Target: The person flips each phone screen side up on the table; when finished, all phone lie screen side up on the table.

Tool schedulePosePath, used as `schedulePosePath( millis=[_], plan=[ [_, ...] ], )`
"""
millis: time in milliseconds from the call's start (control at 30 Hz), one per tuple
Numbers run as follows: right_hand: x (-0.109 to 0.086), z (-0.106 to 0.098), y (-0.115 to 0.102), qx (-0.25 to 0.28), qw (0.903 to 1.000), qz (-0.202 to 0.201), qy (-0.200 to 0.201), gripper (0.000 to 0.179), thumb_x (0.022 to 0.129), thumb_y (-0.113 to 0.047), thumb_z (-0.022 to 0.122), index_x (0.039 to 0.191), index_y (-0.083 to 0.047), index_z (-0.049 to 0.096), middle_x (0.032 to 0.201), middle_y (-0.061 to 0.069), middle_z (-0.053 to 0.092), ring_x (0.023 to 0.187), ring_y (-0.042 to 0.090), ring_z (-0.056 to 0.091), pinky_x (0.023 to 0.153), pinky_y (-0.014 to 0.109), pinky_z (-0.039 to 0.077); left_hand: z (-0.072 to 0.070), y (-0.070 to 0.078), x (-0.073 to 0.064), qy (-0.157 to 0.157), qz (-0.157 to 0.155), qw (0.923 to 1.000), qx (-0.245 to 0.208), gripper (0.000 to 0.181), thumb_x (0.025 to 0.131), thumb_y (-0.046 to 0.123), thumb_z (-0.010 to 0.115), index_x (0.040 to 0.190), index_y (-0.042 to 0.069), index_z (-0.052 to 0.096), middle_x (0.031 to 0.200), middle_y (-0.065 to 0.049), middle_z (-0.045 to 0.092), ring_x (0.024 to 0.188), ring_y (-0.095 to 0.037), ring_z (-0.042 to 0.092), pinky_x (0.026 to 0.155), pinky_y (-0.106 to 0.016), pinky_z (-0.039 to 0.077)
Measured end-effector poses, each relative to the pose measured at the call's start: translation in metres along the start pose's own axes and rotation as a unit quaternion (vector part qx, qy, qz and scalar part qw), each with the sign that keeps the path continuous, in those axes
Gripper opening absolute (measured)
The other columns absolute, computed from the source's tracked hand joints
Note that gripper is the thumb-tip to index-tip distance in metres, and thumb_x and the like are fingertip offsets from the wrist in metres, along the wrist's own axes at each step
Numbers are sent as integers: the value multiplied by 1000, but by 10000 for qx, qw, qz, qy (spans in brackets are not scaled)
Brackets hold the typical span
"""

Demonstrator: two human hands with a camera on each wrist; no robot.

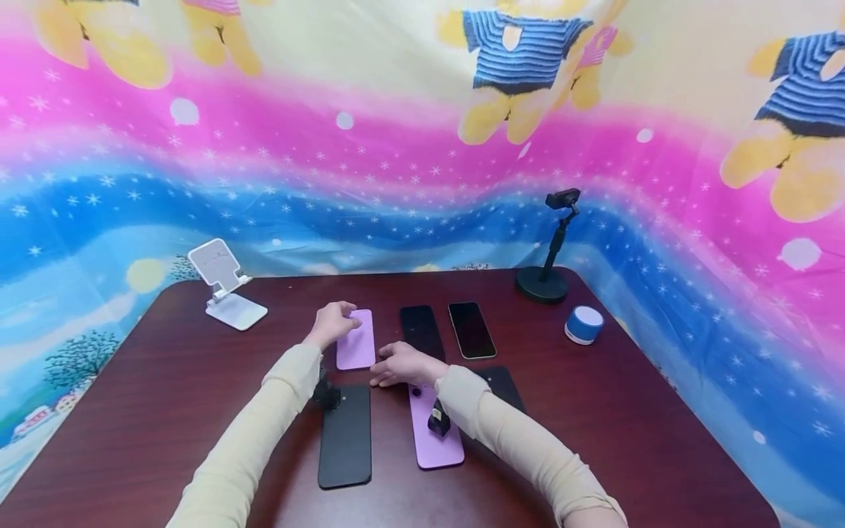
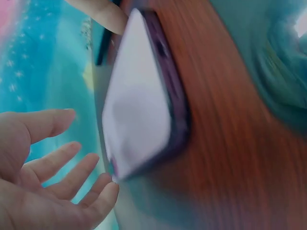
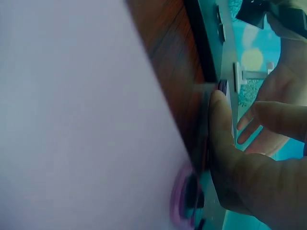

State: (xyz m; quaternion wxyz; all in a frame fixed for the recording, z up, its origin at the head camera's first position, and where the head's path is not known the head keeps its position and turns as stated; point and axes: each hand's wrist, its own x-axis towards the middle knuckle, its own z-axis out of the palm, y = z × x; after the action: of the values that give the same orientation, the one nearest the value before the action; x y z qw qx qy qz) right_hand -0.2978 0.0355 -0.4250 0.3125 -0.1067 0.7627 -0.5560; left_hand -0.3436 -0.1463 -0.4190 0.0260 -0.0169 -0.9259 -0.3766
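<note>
A lilac phone (image 1: 356,341) lies on the dark red table in the left part of a group of phones. My left hand (image 1: 332,323) hovers over its left side, fingers loosely bent. In the left wrist view, the left hand's (image 2: 62,177) little finger comes close to the corner of the phone (image 2: 136,100); contact is hard to tell. My right hand (image 1: 405,364) is by the lower right corner of that phone, a fingertip at its edge. Below the right wrist lies a second lilac phone (image 1: 436,447), partly covered by the wrist camera.
A black phone (image 1: 346,447) lies at the front left. Two dark phones (image 1: 419,326) (image 1: 472,330) lie behind, and another dark phone (image 1: 502,385) is partly under the right sleeve. A white stand (image 1: 238,312), a black stand (image 1: 541,284) and a blue-white cylinder (image 1: 584,326) stand farther out.
</note>
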Motion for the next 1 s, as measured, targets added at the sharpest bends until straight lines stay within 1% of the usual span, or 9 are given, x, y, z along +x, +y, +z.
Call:
schedulePosePath(
  millis=[167, 267, 400, 533, 633, 700, 833, 900, 1000],
  plan=[
    [2, 6, -2, 241, 9996, 68, 131, 59, 93, 0, 55, 140, 18, 25, 113, 27, 62, 107, 36, 64, 90, 39, 54, -2, -13, 4, 0, 191, 9997, 180, 40, 88, 7, 57, 124, -10, 56, 125, -26, 59, 119, -40, 54, 100, -47, 44],
    [3, 10, -2, 312, 9992, -28, 239, 58, 93, 2, 55, 138, 20, 24, 115, 30, 61, 109, 38, 62, 92, 40, 53, -4, -20, 7, -288, 288, 9985, 363, 48, 88, 4, 50, 133, -12, 47, 134, -29, 51, 127, -43, 46, 106, -51, 38],
    [6, 15, -2, 343, 9987, -110, 352, 57, 92, 5, 53, 138, 22, 24, 115, 33, 60, 108, 38, 63, 92, 40, 53, -4, -33, 11, -634, 385, 9947, 707, 59, 84, 1, 41, 140, -15, 32, 142, -33, 39, 132, -49, 35, 112, -58, 23],
    [10, 17, 0, 437, 9979, -125, 471, 57, 90, 8, 53, 138, 21, 25, 127, 36, 50, 105, 35, 64, 93, 40, 52, -2, -40, 13, -679, 473, 9935, 778, 59, 84, 0, 36, 140, -18, 30, 143, -34, 36, 132, -51, 34, 111, -61, 16],
    [11, 19, 1, 479, 9974, -150, 521, 58, 87, 11, 55, 137, 21, 27, 131, 35, 45, 104, 32, 64, 94, 40, 51, -2, -39, 12, -629, 426, 9950, 651, 59, 84, -2, 36, 140, -17, 30, 143, -33, 36, 131, -55, 31, 110, -61, 16],
    [12, 21, 0, 508, 9970, -163, 556, 55, 86, 12, 56, 134, 22, 30, 124, 31, 48, 102, 29, 64, 94, 40, 51, -3, -37, 10, -633, 348, 9959, 543, 59, 84, -3, 35, 141, -17, 30, 144, -33, 34, 130, -57, 28, 111, -61, 16],
    [12, 26, -2, 613, 9952, -205, 740, 43, 82, 17, 56, 121, 21, 41, 99, 18, 52, 95, 25, 62, 92, 41, 53, -5, -33, 8, -699, 247, 9966, 354, 61, 83, -3, 35, 141, -17, 28, 146, -34, 31, 132, -57, 25, 111, -63, 15],
    [13, 28, -3, 627, 9940, -224, 866, 37, 80, 18, 57, 115, 19, 45, 93, 16, 53, 92, 25, 62, 89, 40, 54, -4, -37, 12, -759, 263, 9965, 234, 61, 83, -1, 36, 141, -18, 27, 145, -35, 31, 134, -55, 25, 111, -64, 13],
    [14, 31, -4, 525, 9931, -199, 1033, 38, 78, 18, 58, 115, 19, 47, 96, 18, 57, 89, 23, 62, 86, 39, 55, 3, -48, 25, -777, 310, 9964, 123, 64, 83, 6, 42, 141, -17, 28, 143, -36, 34, 135, -50, 28, 111, -63, 13]
  ],
)
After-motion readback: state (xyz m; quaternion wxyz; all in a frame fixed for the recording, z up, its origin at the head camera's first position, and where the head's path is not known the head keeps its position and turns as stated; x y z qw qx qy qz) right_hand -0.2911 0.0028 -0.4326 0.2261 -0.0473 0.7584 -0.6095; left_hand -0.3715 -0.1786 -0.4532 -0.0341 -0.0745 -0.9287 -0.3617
